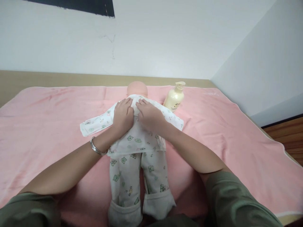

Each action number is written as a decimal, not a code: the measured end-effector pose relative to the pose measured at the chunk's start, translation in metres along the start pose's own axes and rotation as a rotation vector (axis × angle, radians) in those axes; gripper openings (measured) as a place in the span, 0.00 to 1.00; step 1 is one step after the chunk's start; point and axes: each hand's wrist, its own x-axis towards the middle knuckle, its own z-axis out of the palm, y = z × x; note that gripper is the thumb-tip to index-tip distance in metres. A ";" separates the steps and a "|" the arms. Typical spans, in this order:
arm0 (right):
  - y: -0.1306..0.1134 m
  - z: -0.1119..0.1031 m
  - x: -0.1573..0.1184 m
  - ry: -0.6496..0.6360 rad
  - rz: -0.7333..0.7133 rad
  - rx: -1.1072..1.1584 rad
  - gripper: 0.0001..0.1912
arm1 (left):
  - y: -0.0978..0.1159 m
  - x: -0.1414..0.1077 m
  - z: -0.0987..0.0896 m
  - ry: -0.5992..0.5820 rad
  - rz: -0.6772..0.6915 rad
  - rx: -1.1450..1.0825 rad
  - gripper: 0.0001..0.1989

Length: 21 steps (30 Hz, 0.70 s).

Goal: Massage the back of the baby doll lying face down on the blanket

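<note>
A doll lies on a pink cloth [201,135], its bald head [137,88] toward the wall and its face out of sight. It wears a white patterned top [134,138] and matching trousers [127,176], with both sleeves spread outward. On the upper left part of the top rests my left hand [123,115], its fingers lying flat near the collar. My right hand [150,115] lies on the upper right part, close beside the left, fingers extended and somewhat bent. Neither hand holds anything visible.
A cream pump bottle [174,97] leans or lies on the cloth right of the doll's head, behind the right sleeve. Past the cloth runs the tan surface edge [94,78], up against a white wall [153,41]. Wooden boards [288,135] show at the far right.
</note>
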 end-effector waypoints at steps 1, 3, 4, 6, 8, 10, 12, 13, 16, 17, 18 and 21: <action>0.008 -0.001 0.007 -0.011 0.041 0.035 0.25 | 0.002 -0.004 0.001 -0.011 0.014 0.043 0.28; 0.024 -0.003 0.019 -0.006 0.149 0.067 0.24 | 0.007 -0.012 0.002 -0.032 0.024 0.092 0.29; 0.029 -0.002 0.023 -0.003 0.191 0.062 0.25 | 0.009 -0.014 0.002 -0.042 0.038 0.104 0.29; 0.032 0.000 0.025 0.000 0.234 0.016 0.25 | 0.011 -0.016 0.002 -0.048 0.050 0.099 0.29; 0.023 0.003 0.018 0.028 0.212 -0.063 0.26 | 0.009 -0.011 0.000 -0.049 0.026 0.056 0.29; 0.006 0.006 0.003 0.083 0.136 -0.170 0.27 | 0.003 -0.001 -0.003 -0.069 -0.038 -0.010 0.29; -0.011 0.007 -0.011 0.120 0.038 -0.262 0.27 | -0.003 0.009 -0.007 -0.091 -0.112 -0.076 0.29; -0.018 0.008 -0.017 0.128 -0.002 -0.291 0.28 | -0.005 0.013 -0.009 -0.095 -0.140 -0.099 0.29; -0.022 0.005 -0.019 0.115 -0.047 -0.266 0.25 | -0.006 0.016 -0.012 -0.107 -0.136 -0.083 0.28; -0.017 0.003 -0.015 0.099 -0.042 -0.223 0.24 | -0.003 0.014 -0.012 -0.108 -0.116 -0.051 0.28; -0.010 0.001 -0.009 0.076 -0.027 -0.166 0.23 | 0.000 0.010 -0.012 -0.106 -0.091 -0.013 0.28; 0.016 -0.005 0.012 0.006 0.109 -0.003 0.23 | 0.012 -0.006 -0.008 -0.075 0.038 0.075 0.29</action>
